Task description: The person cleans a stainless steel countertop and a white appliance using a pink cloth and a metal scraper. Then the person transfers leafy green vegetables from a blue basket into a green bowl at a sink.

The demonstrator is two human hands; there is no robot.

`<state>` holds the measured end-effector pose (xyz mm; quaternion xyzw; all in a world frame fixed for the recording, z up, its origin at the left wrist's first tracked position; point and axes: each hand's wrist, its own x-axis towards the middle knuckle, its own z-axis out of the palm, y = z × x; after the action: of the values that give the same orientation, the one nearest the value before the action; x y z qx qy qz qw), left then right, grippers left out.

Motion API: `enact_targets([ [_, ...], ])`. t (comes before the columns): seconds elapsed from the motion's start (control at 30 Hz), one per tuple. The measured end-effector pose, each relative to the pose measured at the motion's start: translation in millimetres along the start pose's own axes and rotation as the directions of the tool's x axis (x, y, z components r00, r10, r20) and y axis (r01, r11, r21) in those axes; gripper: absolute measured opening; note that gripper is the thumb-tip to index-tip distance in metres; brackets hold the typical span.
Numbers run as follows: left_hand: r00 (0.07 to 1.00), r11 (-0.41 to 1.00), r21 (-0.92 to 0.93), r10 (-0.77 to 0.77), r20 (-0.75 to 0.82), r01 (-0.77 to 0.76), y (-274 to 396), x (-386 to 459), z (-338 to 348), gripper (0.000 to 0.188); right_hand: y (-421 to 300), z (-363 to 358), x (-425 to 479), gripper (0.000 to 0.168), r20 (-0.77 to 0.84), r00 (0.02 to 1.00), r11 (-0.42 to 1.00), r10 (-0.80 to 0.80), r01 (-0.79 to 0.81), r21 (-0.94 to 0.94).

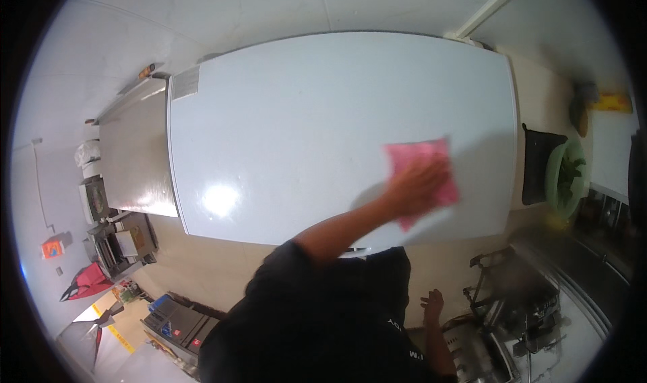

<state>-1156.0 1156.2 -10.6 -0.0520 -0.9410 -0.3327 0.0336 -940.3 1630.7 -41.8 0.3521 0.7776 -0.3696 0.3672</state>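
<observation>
A white chest freezer lid spans the space in front of me. My left hand is spread over a pink cloth on the right part of the lid, and the cloth's edges stick out around it. Motion blurs both, so the fingers are hard to make out. The freezer's handle shows at the front edge, near my body. My right hand hangs low at my right side, away from the lid. Its fingers are apart and nothing shows in it.
A stainless steel surface adjoins the freezer on the left. To the right are a black flat item and a green plastic basket with leafy greens. Metal equipment stands at the lower right. A grey case sits lower left.
</observation>
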Motion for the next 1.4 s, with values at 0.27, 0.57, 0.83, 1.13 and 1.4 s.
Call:
enact_targets([
  [0.27, 0.466, 0.242, 0.418, -0.655, -0.595, 0.875, -329.7, -237.5, -192.6, 0.079, 122.4, -23.5, 32.9, 0.036, 0.195, 0.951, 0.95, 0.239, -0.271, 0.158],
  [0.57, 0.688, 0.506, 0.468, -0.58, -0.437, 0.724, -247.0, 142.6, -99.6, 0.079, 129.8, -55.6, 28.4, 0.052, -0.017, 0.95, 0.927, 0.311, -0.299, 0.224],
  [0.83, 0.944, 0.812, 0.511, -0.14, -0.298, 0.282, -50.4, 362.0, 70.5, 0.074, 140.2, -97.4, 42.7, 0.058, -0.005, 0.969, 0.917, 0.245, -0.23, 0.325],
  [1.13, 0.975, 0.93, 0.309, 0.154, 0.159, -0.198, 185.9, 176.6, 198.2, 0.058, 121.8, -108.3, 72.5, 0.06, 0.01, 0.979, 0.887, 0.202, -0.187, 0.422],
  [1.4, 0.825, 0.832, 0.143, 0.481, 0.295, -0.536, 201.7, 116.6, 243.6, 0.056, 137.8, -92.4, 35.9, 0.046, -0.215, 0.961, 0.783, 0.174, -0.003, 0.621],
])
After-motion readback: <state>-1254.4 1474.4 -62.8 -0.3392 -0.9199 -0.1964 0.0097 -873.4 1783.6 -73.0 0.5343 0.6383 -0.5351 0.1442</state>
